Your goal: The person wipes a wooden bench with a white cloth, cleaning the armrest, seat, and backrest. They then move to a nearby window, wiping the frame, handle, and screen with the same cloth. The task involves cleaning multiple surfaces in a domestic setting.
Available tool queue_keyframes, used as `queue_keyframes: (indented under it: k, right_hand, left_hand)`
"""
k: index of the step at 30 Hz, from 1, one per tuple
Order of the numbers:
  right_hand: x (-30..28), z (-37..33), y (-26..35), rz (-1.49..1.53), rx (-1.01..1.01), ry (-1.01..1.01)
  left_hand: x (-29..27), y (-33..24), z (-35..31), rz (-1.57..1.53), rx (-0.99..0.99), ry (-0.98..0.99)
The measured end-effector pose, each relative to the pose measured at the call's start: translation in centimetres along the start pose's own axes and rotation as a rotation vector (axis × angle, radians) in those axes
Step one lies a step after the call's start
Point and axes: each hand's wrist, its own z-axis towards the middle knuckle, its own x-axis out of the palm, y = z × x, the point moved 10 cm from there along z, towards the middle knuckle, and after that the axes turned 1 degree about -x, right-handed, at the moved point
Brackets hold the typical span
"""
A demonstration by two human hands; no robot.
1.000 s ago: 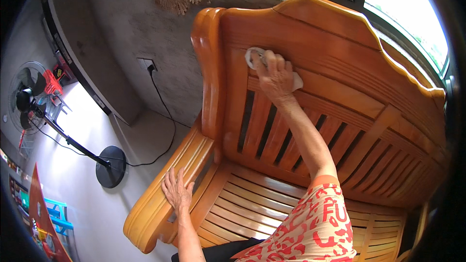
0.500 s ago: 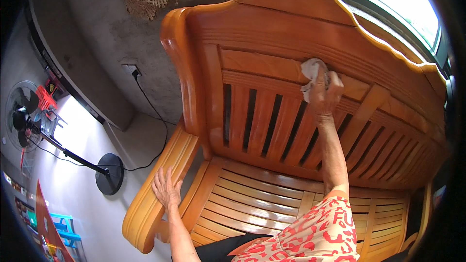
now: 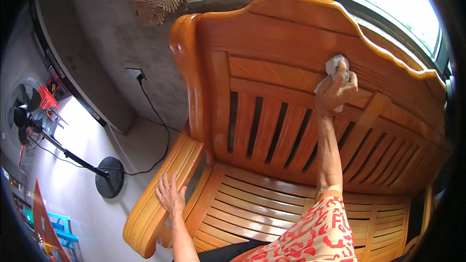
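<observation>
Head view — right hand [image 3: 334, 93] holds white cloth [image 3: 334, 63], left hand [image 3: 171, 196] touches armrest [image 3: 141, 217]

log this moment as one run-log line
right hand: holds white cloth against bench backrest | left hand: rests on armrest | nearby: black standing fan left of bench

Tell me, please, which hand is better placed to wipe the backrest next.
Probably the right hand: it holds the white cloth against the backrest. The left hand rests on the armrest, away from the cloth.
</observation>
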Motion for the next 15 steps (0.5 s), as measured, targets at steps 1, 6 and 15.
queue_keyframes:
  k: [1,6,15]
  right_hand:
    - [0.9,0.5,1.6,0.034,-0.021,-0.006]
    - [6.4,1.7,9.4,0.33,0.157,-0.048]
    - [10.0,3.4,19.0,0.184,-0.231,0.143]
  left_hand:
    - [-0.1,0.1,0.0,-0.005,0.0,-0.003]
    - [0.3,0.2,0.1,-0.025,0.009,-0.029]
    - [-0.2,0.2,0.1,-0.066,-0.006,-0.049]
